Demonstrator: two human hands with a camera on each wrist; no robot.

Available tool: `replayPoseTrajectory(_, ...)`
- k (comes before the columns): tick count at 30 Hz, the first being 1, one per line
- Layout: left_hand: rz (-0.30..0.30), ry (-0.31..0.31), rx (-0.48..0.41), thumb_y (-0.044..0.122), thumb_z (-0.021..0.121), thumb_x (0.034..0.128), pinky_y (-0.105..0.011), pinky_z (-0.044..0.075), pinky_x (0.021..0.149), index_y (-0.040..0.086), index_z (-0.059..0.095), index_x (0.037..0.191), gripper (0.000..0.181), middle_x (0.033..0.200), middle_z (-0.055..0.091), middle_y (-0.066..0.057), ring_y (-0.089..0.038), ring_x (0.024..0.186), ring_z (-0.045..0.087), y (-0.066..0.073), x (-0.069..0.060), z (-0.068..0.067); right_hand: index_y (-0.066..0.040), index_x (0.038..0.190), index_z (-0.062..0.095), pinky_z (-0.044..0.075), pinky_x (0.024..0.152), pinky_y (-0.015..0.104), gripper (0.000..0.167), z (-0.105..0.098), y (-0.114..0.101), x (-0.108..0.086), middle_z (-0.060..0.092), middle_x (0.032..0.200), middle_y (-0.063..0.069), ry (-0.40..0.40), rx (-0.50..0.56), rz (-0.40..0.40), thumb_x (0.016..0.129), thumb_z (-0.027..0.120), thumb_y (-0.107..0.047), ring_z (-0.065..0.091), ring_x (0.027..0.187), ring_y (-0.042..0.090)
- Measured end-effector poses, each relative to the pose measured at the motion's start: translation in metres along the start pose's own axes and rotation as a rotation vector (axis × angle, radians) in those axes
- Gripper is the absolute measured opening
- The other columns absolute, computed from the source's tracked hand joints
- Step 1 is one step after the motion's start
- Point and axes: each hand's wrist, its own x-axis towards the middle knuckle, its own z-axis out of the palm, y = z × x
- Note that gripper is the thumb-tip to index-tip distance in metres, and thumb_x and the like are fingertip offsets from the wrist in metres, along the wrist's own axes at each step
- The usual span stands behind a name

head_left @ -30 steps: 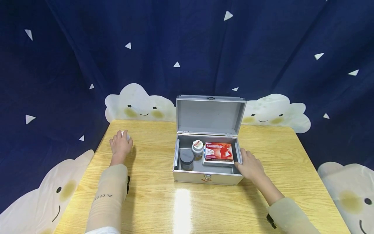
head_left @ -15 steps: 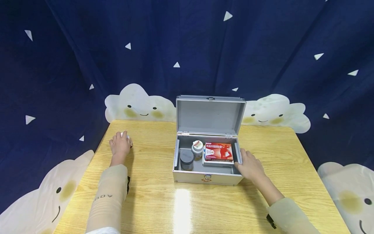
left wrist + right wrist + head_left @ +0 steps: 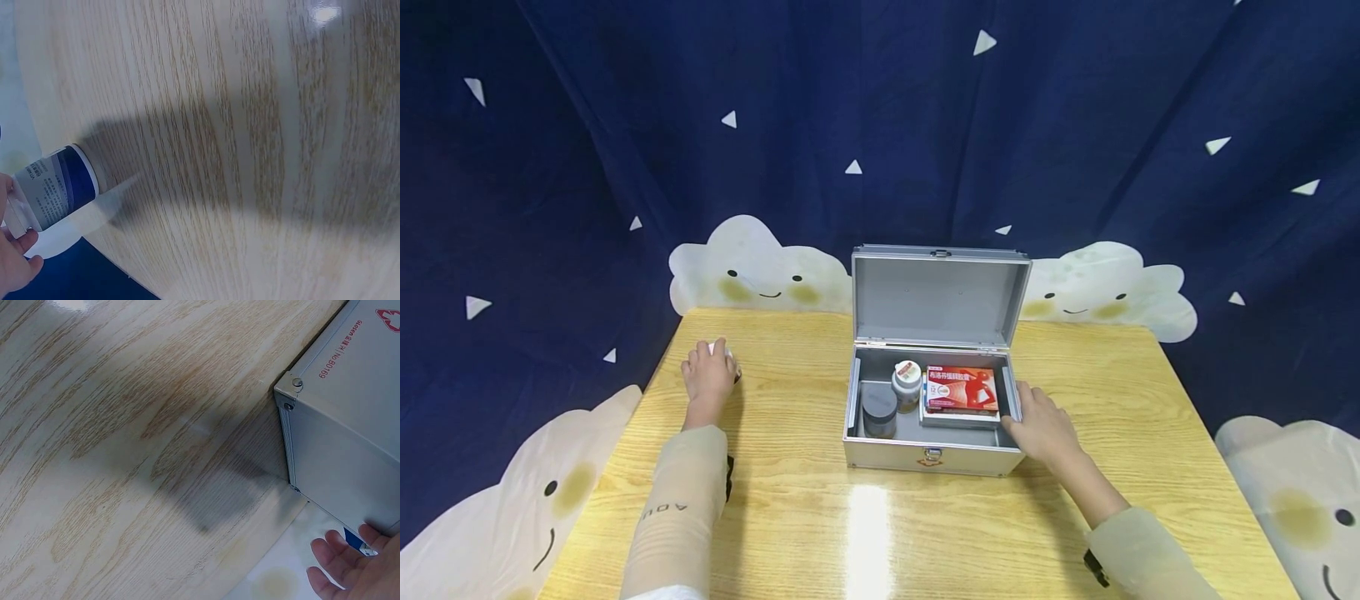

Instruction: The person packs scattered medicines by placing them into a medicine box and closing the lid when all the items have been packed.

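Observation:
At the table's far left, my left hand [image 3: 707, 375] grips a white pill bottle [image 3: 59, 184] with a grey and blue label. Its fingers are round the bottle's upper end; the hand hides most of it in the head view. A silver first-aid box [image 3: 887, 454] stands lid up. My right hand [image 3: 1042, 425] holds its right wall, thumb over the rim and index finger at the outside; the other fingers [image 3: 322, 584] are spread off the wall. Inside are a white-capped bottle [image 3: 907, 379], a dark-lidded jar [image 3: 880, 408] and a red medicine carton [image 3: 961, 388] atop a white one.
The raised lid [image 3: 942, 300] stands behind the box. A wooden table [image 3: 790, 533] carries everything, its far edge against a dark blue curtain [image 3: 760, 67] with white triangles and clouds. A strip of glare lies on the table in front of the box.
My left hand has shifted very slightly, and a bit more of the bottle shows at its right side. The right hand and the box stay where they were.

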Motion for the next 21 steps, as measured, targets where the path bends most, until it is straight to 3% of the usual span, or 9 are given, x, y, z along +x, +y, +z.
replayPoseTrajectory(9, 0.016, 0.004, 0.006, 0.018, 0.035, 0.0964, -0.058, 0.025, 0.094, 0.000, 0.037, 0.128, 0.036, 0.119, 0.034, -0.030, -0.046, 0.109, 0.032, -0.0020, -0.0020, 0.0011, 0.004, 0.134, 0.033, 0.038, 0.080, 0.061, 0.065, 0.0005, 0.0000, 0.0001, 0.046, 0.120, 0.029, -0.003, 0.000, -0.001, 0.083, 0.055, -0.030, 0.047, 0.107, 0.045)
replayPoseTrajectory(21, 0.121, 0.031, 0.013, 0.017, 0.039, 0.0941, -0.057, 0.028, 0.092, -0.001, 0.041, 0.123, 0.034, 0.109, 0.039, -0.028, -0.044, 0.102, 0.035, 0.0022, -0.0061, 0.0028, 0.004, 0.133, 0.033, 0.039, 0.080, 0.061, 0.065, 0.0004, 0.0002, -0.0001, 0.047, 0.119, 0.029, -0.002, -0.003, -0.005, 0.083, 0.055, -0.031, 0.047, 0.106, 0.045)
